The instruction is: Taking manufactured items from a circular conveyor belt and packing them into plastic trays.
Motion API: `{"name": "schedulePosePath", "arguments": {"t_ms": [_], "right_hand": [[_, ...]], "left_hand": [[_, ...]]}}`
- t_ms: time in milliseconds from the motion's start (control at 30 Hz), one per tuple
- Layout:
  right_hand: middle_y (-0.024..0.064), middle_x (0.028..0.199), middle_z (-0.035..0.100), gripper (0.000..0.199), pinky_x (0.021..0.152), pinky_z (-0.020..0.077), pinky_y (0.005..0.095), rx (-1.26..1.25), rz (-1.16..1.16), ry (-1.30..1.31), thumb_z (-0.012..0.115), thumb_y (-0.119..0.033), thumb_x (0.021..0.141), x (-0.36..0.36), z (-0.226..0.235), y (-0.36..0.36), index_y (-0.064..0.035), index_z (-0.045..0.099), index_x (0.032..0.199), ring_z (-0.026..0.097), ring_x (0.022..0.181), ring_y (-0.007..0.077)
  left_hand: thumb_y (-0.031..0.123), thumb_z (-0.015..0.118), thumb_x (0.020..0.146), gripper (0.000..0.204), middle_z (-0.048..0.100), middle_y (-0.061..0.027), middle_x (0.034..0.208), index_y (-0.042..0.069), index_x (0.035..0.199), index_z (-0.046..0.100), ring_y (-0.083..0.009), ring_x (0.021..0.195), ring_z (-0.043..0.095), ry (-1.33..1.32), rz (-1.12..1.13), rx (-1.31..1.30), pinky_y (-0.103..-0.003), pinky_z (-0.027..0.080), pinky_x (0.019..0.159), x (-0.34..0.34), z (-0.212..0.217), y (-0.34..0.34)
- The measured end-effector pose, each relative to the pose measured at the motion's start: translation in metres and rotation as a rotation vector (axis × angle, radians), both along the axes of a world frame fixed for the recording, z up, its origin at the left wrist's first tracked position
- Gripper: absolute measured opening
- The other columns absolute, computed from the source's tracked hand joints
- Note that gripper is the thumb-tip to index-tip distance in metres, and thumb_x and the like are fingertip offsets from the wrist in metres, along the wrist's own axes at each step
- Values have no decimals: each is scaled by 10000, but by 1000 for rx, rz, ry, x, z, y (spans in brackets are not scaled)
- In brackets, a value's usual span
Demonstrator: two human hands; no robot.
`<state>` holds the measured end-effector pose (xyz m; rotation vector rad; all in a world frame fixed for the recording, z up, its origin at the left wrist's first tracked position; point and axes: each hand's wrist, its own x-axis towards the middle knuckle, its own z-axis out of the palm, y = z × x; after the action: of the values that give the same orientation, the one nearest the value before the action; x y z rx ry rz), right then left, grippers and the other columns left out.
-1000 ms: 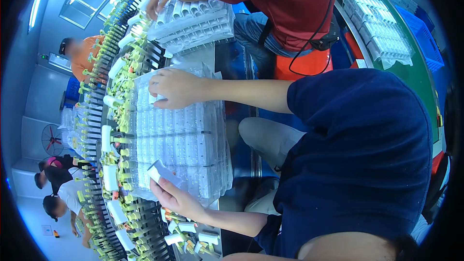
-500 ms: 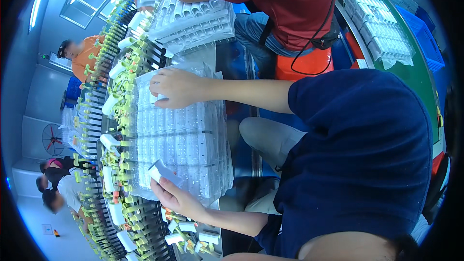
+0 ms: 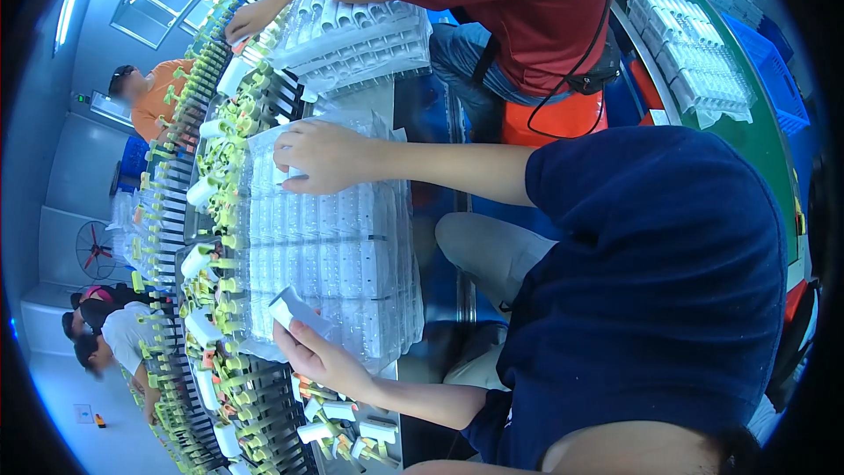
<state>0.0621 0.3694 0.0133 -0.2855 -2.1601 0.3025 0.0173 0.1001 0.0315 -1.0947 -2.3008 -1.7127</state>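
The picture lies on its side, so my right hand shows above my left. My right hand [image 3: 321, 157] is closed over the upper end of a stack of clear plastic trays [image 3: 343, 246], its fingers bent around a white plastic piece [image 3: 288, 174]. Lower in the picture, my left hand [image 3: 323, 362] grips a white, curved, hollow plastic part [image 3: 297, 310] between thumb and fingers. That part is held tilted over the lower end of the trays. Rows of moulded pockets run across the trays, and clear film hangs over their edge.
Left of the trays runs a line of yellow-green holders [image 3: 230, 281] carrying white parts [image 3: 202, 325]. Loose white and green pieces [image 3: 338, 412] lie below. A co-worker in red [image 3: 510, 9] sits above, by another tray stack [image 3: 360, 57]. Blue crates [image 3: 765, 70] are far right.
The co-worker's hand has moved left and down to the line, and the white piece earlier in it no longer shows there. My hands have barely moved. People at left have shifted slightly.
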Motion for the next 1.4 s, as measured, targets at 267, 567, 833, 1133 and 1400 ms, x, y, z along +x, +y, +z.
{"name": "schedulePosePath", "arguments": {"t_ms": [267,567,833,1133,1400], "right_hand": [[96,947,611,309,844,459,432,30,-14,15,613,-376,810,2,1,-1,-72,629,864,569,949,295],[78,941,602,290,849,444,425,-3,6,27,622,-374,811,1,0,1,-87,614,845,562,965,277],[94,1006,588,214,898,435,400,-44,2,3,673,-267,801,9,7,-6,-76,590,851,542,1026,288],[124,1049,575,242,851,454,445,26,-31,106,649,-304,784,2,-1,-2,-73,618,849,553,995,310],[129,1099,582,211,854,453,441,6,-17,125,653,-283,781,3,0,-2,-82,628,841,547,1030,304]], "left_hand": [[276,401,1029,380,590,-119,923,-36,1215,510,-165,836,534,-19,-3,15,-306,420,790,1,0,0],[322,412,1023,405,607,-112,964,-17,1211,530,-163,874,571,-4,7,11,-305,433,804,-1,-1,-1],[342,405,1025,421,607,-109,950,-13,1217,523,-161,873,560,-20,2,0,-309,421,815,-1,-2,-1],[353,405,1024,422,605,-101,926,-13,1194,530,-152,862,547,-8,-7,14,-304,412,804,0,-1,0],[263,405,1025,373,588,-116,976,-37,1219,513,-166,856,562,-37,-26,20,-314,436,801,-5,-3,-1]]}}
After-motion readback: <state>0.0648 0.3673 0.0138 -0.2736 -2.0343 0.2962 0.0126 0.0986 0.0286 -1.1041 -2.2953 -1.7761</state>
